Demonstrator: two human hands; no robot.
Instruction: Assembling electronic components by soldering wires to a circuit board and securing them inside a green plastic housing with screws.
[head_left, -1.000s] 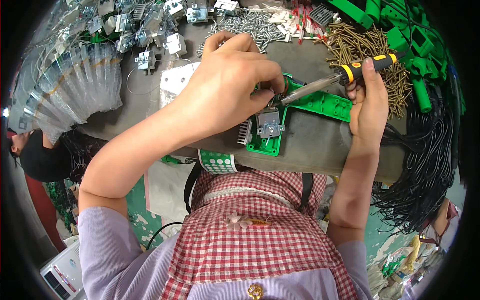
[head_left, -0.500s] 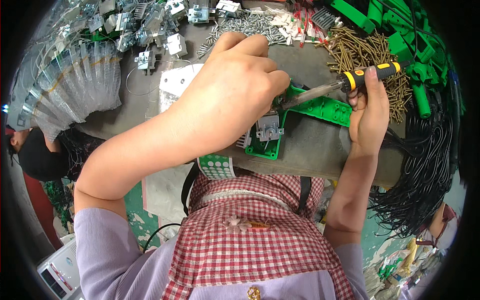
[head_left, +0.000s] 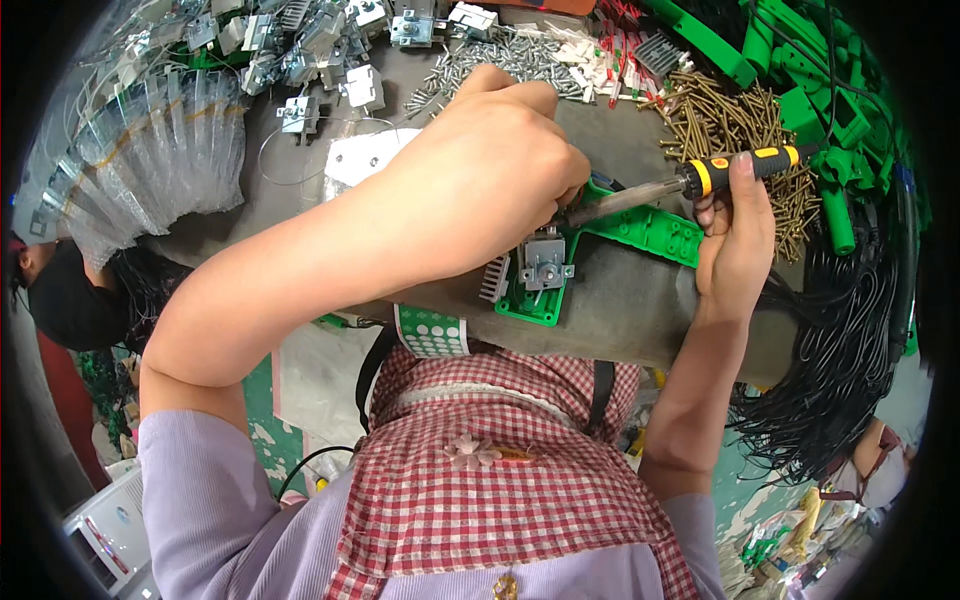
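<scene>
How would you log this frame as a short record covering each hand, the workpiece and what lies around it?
Left hand: bent over the green case; fingertips mostly hidden, grip unclear
Right hand: holds a black-and-yellow tool, its metal shaft slanting toward the case
In the case: boxy metal part
Beside the case: grey finned piece
Beyond the hands: silver screws, brass-coloured screws
Far left: clear plastic bags
Far right: black cables

The soldering iron [head_left: 688,183] has a black handle [head_left: 722,172] with yellow markings and a grey barrel [head_left: 630,201]. The plastic housing [head_left: 650,234] is green, the metal unit [head_left: 546,268] silver. Red-and-white gingham covers the apron [head_left: 500,510]; sleeves [head_left: 205,490] are lilac, long screws [head_left: 702,125] brassy, the cable bundle [head_left: 835,350] black.
</scene>
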